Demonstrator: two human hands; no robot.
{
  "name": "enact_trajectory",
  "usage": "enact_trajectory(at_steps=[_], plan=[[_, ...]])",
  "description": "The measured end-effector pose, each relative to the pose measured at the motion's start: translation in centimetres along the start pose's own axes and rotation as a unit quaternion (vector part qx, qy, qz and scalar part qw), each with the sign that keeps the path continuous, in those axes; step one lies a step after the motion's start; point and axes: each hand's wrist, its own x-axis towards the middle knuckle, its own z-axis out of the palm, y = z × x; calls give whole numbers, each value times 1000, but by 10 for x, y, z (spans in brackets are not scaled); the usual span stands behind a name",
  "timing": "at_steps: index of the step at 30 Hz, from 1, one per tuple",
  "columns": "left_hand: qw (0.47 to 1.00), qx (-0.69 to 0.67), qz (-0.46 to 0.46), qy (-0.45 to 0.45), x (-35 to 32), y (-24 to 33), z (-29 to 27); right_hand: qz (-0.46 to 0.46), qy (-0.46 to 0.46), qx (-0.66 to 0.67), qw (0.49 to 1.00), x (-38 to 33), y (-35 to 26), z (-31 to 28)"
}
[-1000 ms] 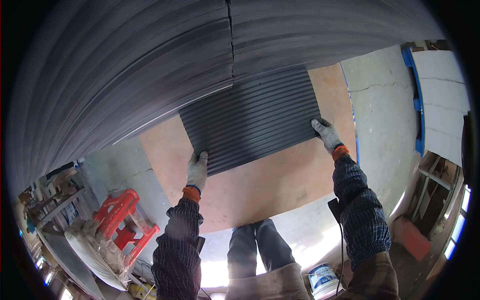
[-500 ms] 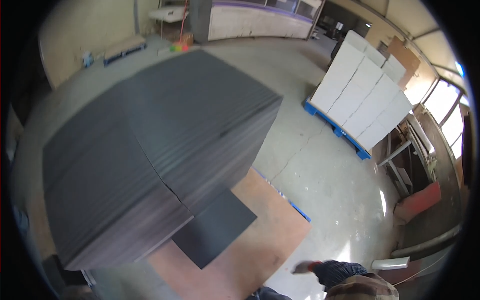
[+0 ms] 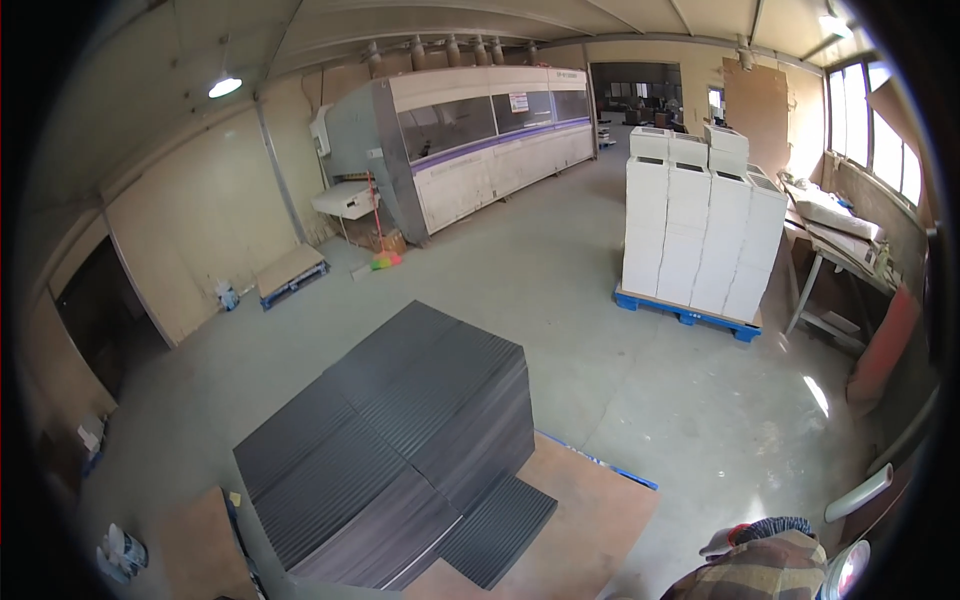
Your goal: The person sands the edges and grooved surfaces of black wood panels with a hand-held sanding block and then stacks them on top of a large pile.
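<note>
Close to the lower right edge is my right hand (image 3: 720, 542), small and partly covered by a dark ribbed cuff and a brown checkered sleeve (image 3: 755, 572). Its fingers cannot be made out, nor whether it holds anything. My left hand is out of the picture. In front of me rises a big block of stacked dark grey ribbed panels (image 3: 400, 415), with a seam across its top. Against its near right side lies a much lower dark ribbed panel or pile (image 3: 500, 530), on a brown board (image 3: 590, 490) over a blue pallet.
White block-shaped stacks (image 3: 700, 235) stand on a blue pallet (image 3: 685, 313) at the right. A long white-and-grey machine (image 3: 500, 150) lines the back. Other things are a cluttered table (image 3: 840, 245), a broom (image 3: 383, 260), and another brown board (image 3: 205, 545) at lower left.
My view has tilted up, showing more of the room, and the dark stack sits lower in it. My right hand, previously stretched out beside the brown board, appears farther right and closer to my sleeve.
</note>
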Motion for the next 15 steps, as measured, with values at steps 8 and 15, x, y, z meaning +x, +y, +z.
enact_trajectory(at_steps=[8,15], plan=[[998,-23,59,25,-56,120,44,-100,49,11,994,-15,39,-65],[997,-26,63,35,-93,162,97,-127,51,-56,989,-7,110,-83]])
